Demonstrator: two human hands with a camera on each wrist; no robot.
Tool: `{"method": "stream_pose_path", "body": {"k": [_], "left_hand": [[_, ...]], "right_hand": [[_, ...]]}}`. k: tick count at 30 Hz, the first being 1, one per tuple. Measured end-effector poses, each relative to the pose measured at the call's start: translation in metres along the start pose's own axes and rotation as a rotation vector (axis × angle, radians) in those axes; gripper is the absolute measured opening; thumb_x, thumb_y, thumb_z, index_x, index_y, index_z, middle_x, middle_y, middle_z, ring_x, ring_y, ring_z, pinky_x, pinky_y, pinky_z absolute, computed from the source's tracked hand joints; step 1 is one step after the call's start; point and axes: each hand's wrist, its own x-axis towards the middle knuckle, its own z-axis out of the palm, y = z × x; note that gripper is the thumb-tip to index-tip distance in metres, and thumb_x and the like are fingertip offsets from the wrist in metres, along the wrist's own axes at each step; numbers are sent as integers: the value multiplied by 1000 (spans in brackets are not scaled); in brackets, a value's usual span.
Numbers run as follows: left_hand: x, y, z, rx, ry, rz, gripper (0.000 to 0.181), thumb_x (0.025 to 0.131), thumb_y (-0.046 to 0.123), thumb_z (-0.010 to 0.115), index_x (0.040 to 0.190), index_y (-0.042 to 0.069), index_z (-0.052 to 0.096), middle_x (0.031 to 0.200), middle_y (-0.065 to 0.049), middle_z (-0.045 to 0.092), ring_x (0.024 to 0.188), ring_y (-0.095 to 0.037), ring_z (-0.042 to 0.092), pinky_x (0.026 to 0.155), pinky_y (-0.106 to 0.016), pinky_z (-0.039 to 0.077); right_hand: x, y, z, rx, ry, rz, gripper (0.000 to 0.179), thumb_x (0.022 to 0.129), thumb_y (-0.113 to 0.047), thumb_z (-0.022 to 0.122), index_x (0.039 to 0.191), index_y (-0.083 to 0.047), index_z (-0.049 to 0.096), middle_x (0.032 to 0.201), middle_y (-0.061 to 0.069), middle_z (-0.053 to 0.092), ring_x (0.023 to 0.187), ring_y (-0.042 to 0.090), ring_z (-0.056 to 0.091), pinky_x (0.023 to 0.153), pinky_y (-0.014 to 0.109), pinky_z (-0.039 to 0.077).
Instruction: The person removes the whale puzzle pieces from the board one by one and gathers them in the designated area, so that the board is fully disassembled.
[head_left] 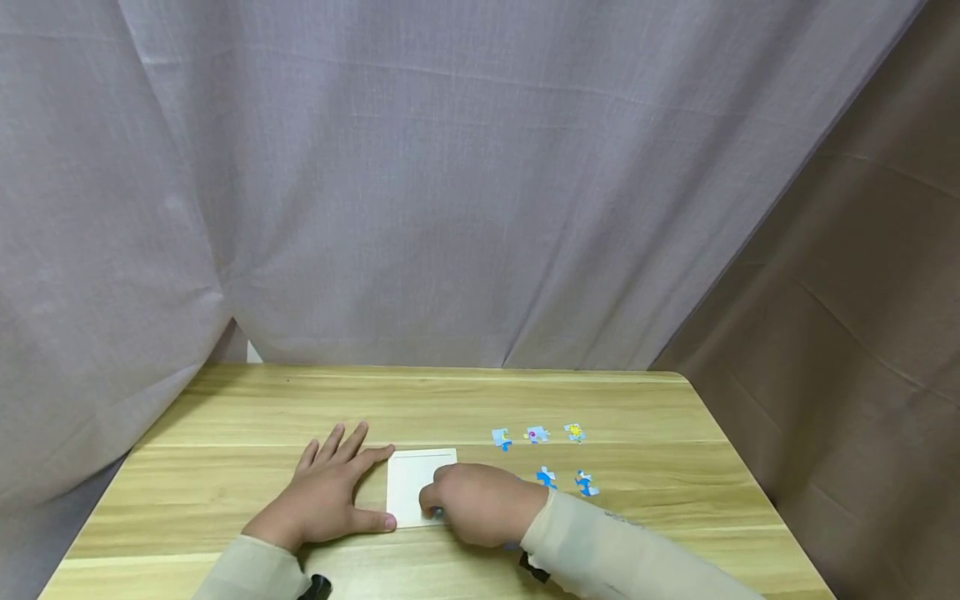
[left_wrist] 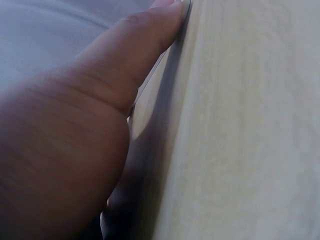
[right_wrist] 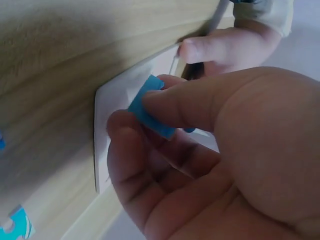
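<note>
A square white board with a thin raised border lies on the wooden table. My left hand rests flat to its left, fingers spread, with the thumb and index fingertips at the board's left corners. Over the board's right side is my right hand, palm down. In the right wrist view its thumb and fingers pinch a blue jigsaw puzzle piece just above the board. From the head view that piece is mostly hidden under the hand. The left wrist view shows mainly the left thumb along the board's edge.
Several loose puzzle pieces lie right of the board: a light-blue one, one with a pink swirl, one with a yellow sun and blue ones nearer. Grey curtain hangs behind the table.
</note>
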Motion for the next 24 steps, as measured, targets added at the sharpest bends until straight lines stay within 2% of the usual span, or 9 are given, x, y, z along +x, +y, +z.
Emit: {"method": "stream_pose_path", "body": {"k": [7,11,12,15,19,21,24], "left_hand": [[1,0,1,-1,-5,-2,107,76,89,83,166,37,55,186,-21,28,171,-60,15,128,-88,11],[-1,0,1,-10,-7,-11,107,76,87,84,166,38,55,186,-20,27,172,-59,15,129,-88,11],[-1,0,1,-12,-6,-13,107,76,87,85,166,38,55,186,-20,27,172,-59,15,129,-87,10],[-2,1,1,-9,0,-10,108,75,87,85,166,38,55,186,-21,27,171,-59,16,129,-87,11],[-2,2,0,-11,1,-6,108,75,86,86,166,37,55,186,-21,27,171,-59,16,129,-87,10],[-1,2,0,-12,1,-7,108,75,86,86,166,36,56,186,-21,27,171,-60,16,129,-87,10],[-1,3,-1,-12,-2,-5,108,75,85,86,166,36,56,186,-21,27,171,-60,16,129,-88,10]], "right_hand": [[-13,14,-6,45,74,-48,47,93,3,76,122,-32,84,104,-13,67,84,-3,56,80,11,53],[-22,27,-8,143,124,-38,41,105,1,68,130,-28,83,111,-9,74,92,-2,64,86,14,56],[-25,31,-9,169,140,-27,40,107,1,66,132,-26,82,115,-9,76,96,-3,66,89,15,57],[-34,45,-10,251,190,9,32,109,0,64,132,-19,75,104,-7,76,86,-2,63,81,20,58],[-50,65,-14,325,262,68,22,105,1,68,117,-18,67,86,-9,65,71,1,51,69,22,50],[-60,75,-17,350,298,100,22,105,0,69,112,-22,68,91,-11,68,76,0,55,72,23,52],[-77,90,-20,409,331,176,25,108,-5,70,115,-28,73,97,-13,70,81,2,59,72,25,54]]}}
